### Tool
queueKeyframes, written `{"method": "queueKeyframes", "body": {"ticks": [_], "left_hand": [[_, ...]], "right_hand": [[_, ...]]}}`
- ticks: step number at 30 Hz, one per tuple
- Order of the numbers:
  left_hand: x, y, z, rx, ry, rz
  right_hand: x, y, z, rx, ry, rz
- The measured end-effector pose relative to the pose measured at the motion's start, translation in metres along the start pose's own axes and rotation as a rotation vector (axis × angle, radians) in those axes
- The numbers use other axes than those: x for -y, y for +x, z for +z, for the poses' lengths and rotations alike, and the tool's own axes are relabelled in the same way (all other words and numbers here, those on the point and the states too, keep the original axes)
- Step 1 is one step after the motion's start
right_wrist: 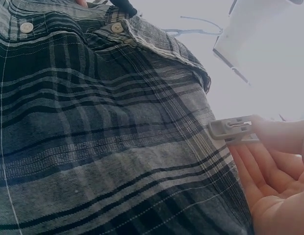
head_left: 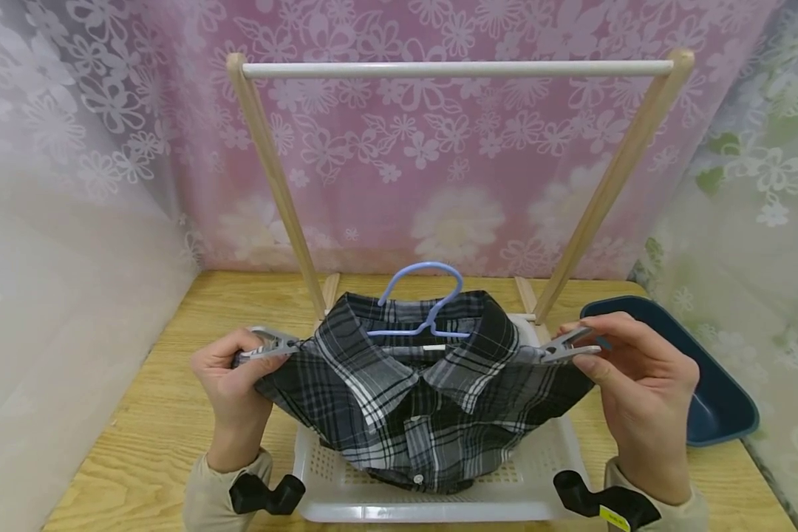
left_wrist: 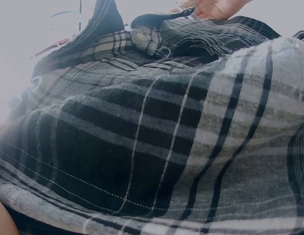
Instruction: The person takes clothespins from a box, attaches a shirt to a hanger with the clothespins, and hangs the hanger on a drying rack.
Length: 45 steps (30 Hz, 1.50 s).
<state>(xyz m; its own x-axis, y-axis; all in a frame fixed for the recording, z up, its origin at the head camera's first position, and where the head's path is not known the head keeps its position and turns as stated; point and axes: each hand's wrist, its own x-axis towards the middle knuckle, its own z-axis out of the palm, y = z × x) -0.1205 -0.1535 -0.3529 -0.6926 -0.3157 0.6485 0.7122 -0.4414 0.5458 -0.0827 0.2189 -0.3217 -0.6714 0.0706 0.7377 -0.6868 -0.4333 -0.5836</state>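
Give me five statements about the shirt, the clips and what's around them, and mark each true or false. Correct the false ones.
1. The right hand pinches a gray clip at the plaid shirt. True.
2. Only one hand holds a clip. False: the left hand pinches one too.
3. The blue hanger has its hook sticking up at the collar. True.
4. The shirt hangs from the bar. False: it is held in front of the rack, over the white basket.
5. A dark blue basin sits to the basket's right. True.
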Motion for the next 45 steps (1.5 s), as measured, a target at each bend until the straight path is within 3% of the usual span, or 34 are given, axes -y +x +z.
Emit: {"method": "queueKeyframes", "body": {"ticks": [25, 39, 45], "left_hand": [[-0.0009, 0.0022, 0.0015, -0.014, -0.056, 0.023], [0.0001, 0.0034, 0.0007, -0.032, -0.033, 0.031], [0.0007, 0.0033, 0.0012, -0.033, -0.016, 0.020]], "right_hand": [[-0.0003, 0.0009, -0.0028, 0.034, -0.061, 0.023], [-0.0045, 0.0042, -0.0022, 0.043, 0.013, -0.012], [-0.0024, 0.0046, -0.0038, 0.061, -0.037, 0.000]]}}
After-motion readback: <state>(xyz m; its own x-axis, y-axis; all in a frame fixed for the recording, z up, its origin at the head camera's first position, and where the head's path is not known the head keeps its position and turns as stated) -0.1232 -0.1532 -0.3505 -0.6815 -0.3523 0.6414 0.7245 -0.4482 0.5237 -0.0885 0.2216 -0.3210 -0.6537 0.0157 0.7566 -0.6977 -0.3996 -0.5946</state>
